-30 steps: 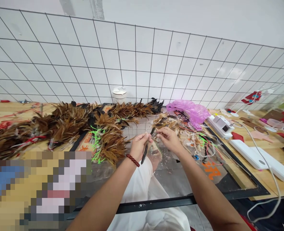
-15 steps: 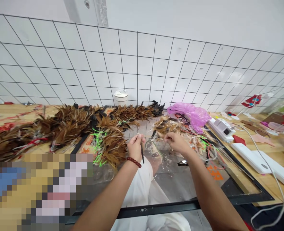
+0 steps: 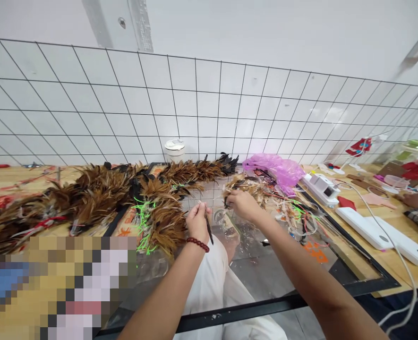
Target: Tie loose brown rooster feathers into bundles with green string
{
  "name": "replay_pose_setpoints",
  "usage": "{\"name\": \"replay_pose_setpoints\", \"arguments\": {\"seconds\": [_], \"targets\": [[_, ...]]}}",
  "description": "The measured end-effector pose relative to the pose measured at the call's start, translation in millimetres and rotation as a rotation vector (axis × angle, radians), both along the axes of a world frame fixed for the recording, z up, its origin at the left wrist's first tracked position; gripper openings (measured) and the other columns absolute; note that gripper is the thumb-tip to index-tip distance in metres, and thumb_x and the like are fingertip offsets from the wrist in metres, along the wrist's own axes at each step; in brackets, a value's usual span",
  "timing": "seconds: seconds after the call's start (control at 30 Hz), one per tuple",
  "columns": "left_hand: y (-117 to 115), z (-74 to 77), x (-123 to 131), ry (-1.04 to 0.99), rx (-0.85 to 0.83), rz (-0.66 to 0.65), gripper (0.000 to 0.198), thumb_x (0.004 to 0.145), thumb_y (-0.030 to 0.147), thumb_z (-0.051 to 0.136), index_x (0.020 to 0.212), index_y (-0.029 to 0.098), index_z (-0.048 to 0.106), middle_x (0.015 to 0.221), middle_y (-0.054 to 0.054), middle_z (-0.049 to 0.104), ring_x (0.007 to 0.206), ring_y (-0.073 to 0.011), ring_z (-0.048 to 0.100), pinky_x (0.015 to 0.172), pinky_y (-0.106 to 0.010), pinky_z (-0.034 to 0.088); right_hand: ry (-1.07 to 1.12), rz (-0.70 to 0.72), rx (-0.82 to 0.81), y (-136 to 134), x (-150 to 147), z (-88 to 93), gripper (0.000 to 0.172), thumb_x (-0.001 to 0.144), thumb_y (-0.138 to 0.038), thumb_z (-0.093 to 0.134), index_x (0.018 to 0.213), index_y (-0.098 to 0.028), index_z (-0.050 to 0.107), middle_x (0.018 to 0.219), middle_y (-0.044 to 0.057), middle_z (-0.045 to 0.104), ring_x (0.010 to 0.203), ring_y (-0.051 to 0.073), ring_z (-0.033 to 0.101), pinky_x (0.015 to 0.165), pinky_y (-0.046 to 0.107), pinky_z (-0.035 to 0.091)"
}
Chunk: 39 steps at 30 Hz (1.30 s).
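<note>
My left hand, with a dark red bead bracelet on its wrist, is closed around a small dark feather that points down from the fingers. To the right, my right hand reaches into the near left side of a loose pile of brown and pale feathers. Its fingers are pinched together, and what they hold, if anything, is hidden. Bunches of brown feathers tied with bright green string lie left of my left hand. Another row of brown feathers stretches behind both hands.
The transparent tabletop has a black frame. A pink plastic bag and glasses lie behind the pile. At right are white power strips and cables; another person's hand is at the far right. A white lidded cup stands at the back.
My right hand has moved left and slightly up, to the near left edge of the feather pile. My left hand keeps the dark feather. The view has shifted a little.
</note>
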State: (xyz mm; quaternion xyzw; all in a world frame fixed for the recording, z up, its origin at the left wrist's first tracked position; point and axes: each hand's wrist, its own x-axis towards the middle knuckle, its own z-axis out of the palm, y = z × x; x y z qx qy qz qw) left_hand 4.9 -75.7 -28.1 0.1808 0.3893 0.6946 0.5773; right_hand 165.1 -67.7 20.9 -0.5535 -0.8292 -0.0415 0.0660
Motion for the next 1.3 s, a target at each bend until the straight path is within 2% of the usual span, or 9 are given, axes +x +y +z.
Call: {"name": "replay_pose_setpoints", "arguments": {"seconds": [0.1, 0.23, 0.57, 0.67, 0.77, 0.87, 0.93, 1.1, 1.3], "targets": [[-1, 0.5, 1, -0.007, -0.017, -0.018, 0.039, 0.050, 0.040, 0.085, 0.071, 0.014, 0.065, 0.052, 0.004, 0.059, 0.050, -0.0071, 0.054, 0.054, -0.019, 0.043, 0.094, 0.177, -0.019, -17, 37, 7.9, 0.034, 0.081, -0.008, 0.048, 0.096, -0.023, 0.074, 0.103, 0.007, 0.068, 0.097, 0.020, 0.060, 0.083, 0.029, 0.042], [-2, -0.3, 3, 0.009, -0.015, -0.045, 0.040, 0.050, 0.041, 0.084, 0.072, 0.014, 0.066, 0.052, 0.004, 0.059, 0.050, -0.0073, 0.054, 0.053, -0.019, 0.042, 0.163, 0.087, 0.063, -27, 66, 15.6, 0.041, 0.082, -0.004, 0.044, 0.109, -0.020, 0.070, 0.108, 0.009, 0.067, 0.096, 0.018, 0.061, 0.083, 0.027, 0.043], [1, -2.8, 3, 0.002, -0.006, -0.007, 0.041, 0.049, 0.041, 0.085, 0.072, 0.012, 0.066, 0.059, 0.003, 0.059, 0.052, -0.0066, 0.054, 0.055, -0.020, 0.043, -0.248, 0.206, 0.063, 34, -9, -0.2, 0.019, 0.083, -0.013, 0.054, 0.088, -0.014, 0.072, 0.096, 0.015, 0.067, 0.095, 0.024, 0.059, 0.079, 0.033, 0.037], [0, -0.2, 3, -0.020, -0.018, 0.005, 0.040, 0.049, 0.038, 0.086, 0.071, 0.012, 0.066, 0.058, 0.003, 0.060, 0.051, -0.0061, 0.054, 0.054, -0.019, 0.043, 0.008, 0.145, 0.088, 39, -2, -2.0, 0.020, 0.083, -0.013, 0.052, 0.086, -0.015, 0.072, 0.094, 0.013, 0.069, 0.092, 0.021, 0.061, 0.079, 0.031, 0.040], [-5, 5.5, 5, -0.056, -0.030, -0.047, 0.036, 0.053, 0.034, 0.085, 0.071, 0.012, 0.065, 0.055, 0.003, 0.059, 0.049, -0.0061, 0.054, 0.053, -0.018, 0.043, 0.553, 0.030, 0.129, 27, 12, 0.3, 0.019, 0.084, -0.018, 0.052, 0.090, -0.017, 0.070, 0.087, 0.006, 0.070, 0.078, 0.017, 0.063, 0.073, 0.029, 0.046], [-13, 13.3, 7, -0.080, -0.066, -0.205, 0.027, 0.061, 0.028, 0.083, 0.072, 0.012, 0.063, 0.056, 0.000, 0.061, 0.052, -0.0088, 0.058, 0.055, -0.020, 0.046, 1.006, -0.019, 0.073, 3, 18, -0.8, 0.018, 0.084, -0.029, 0.056, 0.090, -0.017, 0.068, 0.080, 0.004, 0.070, 0.069, 0.015, 0.064, 0.065, 0.028, 0.050], [-19, 18.1, 9, -0.081, -0.088, -0.319, 0.021, 0.067, 0.022, 0.079, 0.072, 0.011, 0.062, 0.063, -0.004, 0.066, 0.059, -0.0119, 0.063, 0.059, -0.022, 0.049, 1.115, -0.003, 0.130, -16, 16, -4.8, 0.018, 0.084, -0.030, 0.058, 0.090, -0.018, 0.069, 0.085, 0.005, 0.072, 0.074, 0.017, 0.066, 0.068, 0.030, 0.052], [-23, 20.8, 8, -0.195, -0.086, -0.557, 0.011, 0.076, 0.015, 0.070, 0.071, 0.013, 0.061, 0.074, -0.006, 0.070, 0.067, -0.0138, 0.066, 0.069, -0.027, 0.053, 0.816, 0.315, 0.420, -52, 3, -22.6, 0.022, 0.087, -0.013, 0.053, 0.099, -0.022, 0.069, 0.101, 0.007, 0.073, 0.097, 0.018, 0.067, 0.086, 0.034, 0.054], [-15, 12.1, 2, -0.282, -0.069, -0.612, 0.006, 0.078, 0.014, 0.067, 0.074, 0.012, 0.064, 0.085, -0.008, 0.072, 0.075, -0.0160, 0.067, 0.066, -0.026, 0.053, 0.511, 0.583, 0.469, -61, -7, -34.0, 0.027, 0.085, -0.007, 0.052, 0.105, -0.020, 0.064, 0.103, 0.009, 0.073, 0.098, 0.019, 0.067, 0.083, 0.035, 0.055]]}}
